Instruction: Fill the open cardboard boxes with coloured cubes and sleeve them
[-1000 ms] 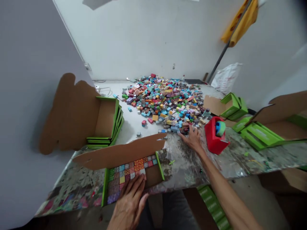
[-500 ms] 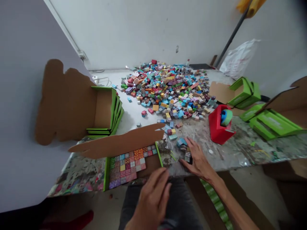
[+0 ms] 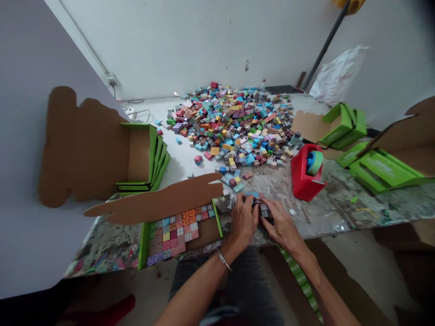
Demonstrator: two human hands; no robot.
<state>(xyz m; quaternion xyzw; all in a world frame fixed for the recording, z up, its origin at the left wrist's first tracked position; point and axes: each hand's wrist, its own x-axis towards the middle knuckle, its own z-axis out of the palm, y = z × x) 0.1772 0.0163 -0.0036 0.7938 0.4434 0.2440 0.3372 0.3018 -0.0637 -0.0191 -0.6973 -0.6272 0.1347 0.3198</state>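
Note:
My left hand (image 3: 243, 219) and my right hand (image 3: 281, 225) are close together at the table's front. Both have their fingers curled around a small cluster of dark patterned boxes (image 3: 264, 210), one hand at either side. A blue-and-red patterned box (image 3: 254, 194) shows just beyond the fingertips. To the left lies an open cardboard box (image 3: 217, 218) with green edges, its brown shaped flap (image 3: 156, 199) standing up. Rows of small patterned boxes (image 3: 176, 231) fill much of it, and brown cardboard shows at its right front.
A big heap of small colourful boxes (image 3: 234, 122) covers the table's back. Nested green-edged cardboard boxes (image 3: 139, 154) stand left; more green boxes (image 3: 387, 167) lie right. A red tape dispenser (image 3: 302, 179) stands right of my hands. A white plastic bag (image 3: 336, 77) leans at the back wall.
My left hand has moved forward and right from near my lap to the small boxes, joining my right hand there. The view has shifted slightly.

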